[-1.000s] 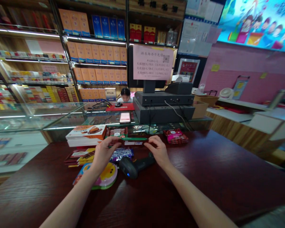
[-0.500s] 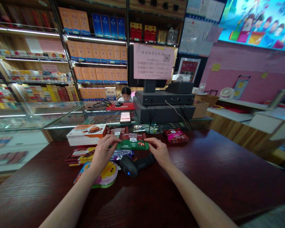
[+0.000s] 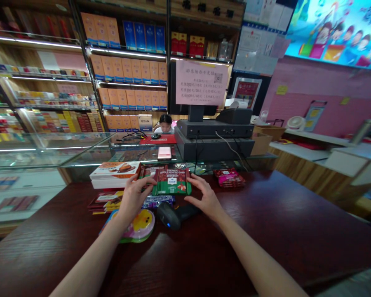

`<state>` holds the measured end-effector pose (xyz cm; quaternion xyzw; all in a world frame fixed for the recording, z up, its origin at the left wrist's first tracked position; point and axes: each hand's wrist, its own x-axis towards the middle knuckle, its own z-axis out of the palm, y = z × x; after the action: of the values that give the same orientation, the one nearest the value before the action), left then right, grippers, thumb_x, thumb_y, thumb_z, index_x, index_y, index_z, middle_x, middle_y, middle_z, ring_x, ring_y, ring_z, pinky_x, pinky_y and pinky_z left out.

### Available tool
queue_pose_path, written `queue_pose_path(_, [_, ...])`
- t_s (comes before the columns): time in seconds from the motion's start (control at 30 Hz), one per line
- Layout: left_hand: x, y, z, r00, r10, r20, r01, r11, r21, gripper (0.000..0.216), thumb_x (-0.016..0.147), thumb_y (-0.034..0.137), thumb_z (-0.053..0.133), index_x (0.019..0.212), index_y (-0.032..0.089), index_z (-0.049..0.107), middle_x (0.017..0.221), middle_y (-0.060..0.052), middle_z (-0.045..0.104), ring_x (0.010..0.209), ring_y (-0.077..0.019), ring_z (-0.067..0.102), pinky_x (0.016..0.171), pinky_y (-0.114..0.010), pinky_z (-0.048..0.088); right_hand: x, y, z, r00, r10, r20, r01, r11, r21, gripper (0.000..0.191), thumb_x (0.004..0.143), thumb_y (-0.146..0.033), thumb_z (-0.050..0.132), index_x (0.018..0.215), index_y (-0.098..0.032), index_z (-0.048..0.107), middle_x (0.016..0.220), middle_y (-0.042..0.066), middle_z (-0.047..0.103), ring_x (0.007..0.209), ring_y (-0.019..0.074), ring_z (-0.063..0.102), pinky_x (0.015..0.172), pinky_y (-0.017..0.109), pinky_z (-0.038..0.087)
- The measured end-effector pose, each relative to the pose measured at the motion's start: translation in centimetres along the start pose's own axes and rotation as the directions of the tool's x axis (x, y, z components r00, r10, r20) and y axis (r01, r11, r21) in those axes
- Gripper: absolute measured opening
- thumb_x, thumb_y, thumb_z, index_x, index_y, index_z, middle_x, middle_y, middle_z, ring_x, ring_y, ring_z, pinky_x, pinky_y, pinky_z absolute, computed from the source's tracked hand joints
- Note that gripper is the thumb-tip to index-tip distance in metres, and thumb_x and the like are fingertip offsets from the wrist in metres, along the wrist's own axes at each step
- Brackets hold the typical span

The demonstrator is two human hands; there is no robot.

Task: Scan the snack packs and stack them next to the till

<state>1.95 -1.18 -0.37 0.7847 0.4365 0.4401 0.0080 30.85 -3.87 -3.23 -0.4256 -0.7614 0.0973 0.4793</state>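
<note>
A green and dark red packet of almond dark chocolate [image 3: 172, 180] lies face up near the back of the dark wooden table [image 3: 198, 264]. At its left edge is my left hand [image 3: 136, 194], thumb and fingers parted. My right hand [image 3: 204, 197] is open beside its right edge, with the thumb spread below. A black barcode scanner [image 3: 170, 215] rests just in front of the packet. Under and beside my left wrist are a colourful pack with a yellow duck face [image 3: 142, 220], yellow and red chocolate bars [image 3: 113, 201] and a purple shiny packet [image 3: 157, 201].
White and orange boxes [image 3: 116, 173] are stacked at the back left, and a pink and dark red packet pile [image 3: 228, 177] is at the back right. Behind stand a glass display case [image 3: 89, 152] and a cash register [image 3: 214, 142]. A person [image 3: 165, 123] is beyond the counter.
The chocolate packet, earlier tilted between both hands, now shows its front more fully. My right fingers have spread away from its edge; my left fingers have loosened.
</note>
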Motion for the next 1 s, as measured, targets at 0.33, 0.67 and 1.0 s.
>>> queue_pose_path(0.33, [0.1,0.3,0.2,0.996,0.075,-0.042,-0.071,0.993,0.093,0.012,0.087,0.023,0.063,0.091,0.029,0.072,0.111,-0.003,0.076,0.12,-0.0255,0.064,0.121,-0.066,0.003,-0.1,-0.1,-0.6,0.999,-0.053,0.004,0.053,0.987,-0.153,0.054,0.089,-0.045,0.068,0.139,-0.028,0.056,0.148,0.012,0.052,0.14,0.0302,0.046,0.113,0.05,0.038])
queue_pose_path(0.67, [0.6,1.5,0.0,0.959,0.284,0.01,-0.28,0.938,0.204,0.014,0.089,0.024,0.065,0.095,0.033,0.074,0.109,0.001,0.078,0.128,-0.0278,0.059,0.121,-0.067,0.0,0.3,0.9,-2.8,0.979,-0.192,0.075,0.205,0.889,-0.41,0.054,0.091,-0.042,0.067,0.14,-0.025,0.054,0.145,0.013,0.057,0.142,0.0292,0.043,0.117,0.054,0.031])
queue_pose_path(1.0, [3.1,4.9,3.9,0.936,0.346,0.067,-0.353,0.92,0.173,0.013,0.092,0.026,0.063,0.094,0.033,0.074,0.111,0.002,0.077,0.129,-0.0284,0.058,0.121,-0.069,0.0,-1.0,2.5,-7.9,0.969,-0.226,0.103,0.246,0.819,-0.519,0.053,0.091,-0.04,0.066,0.141,-0.026,0.053,0.138,0.01,0.063,0.142,0.0296,0.044,0.121,0.062,0.02])
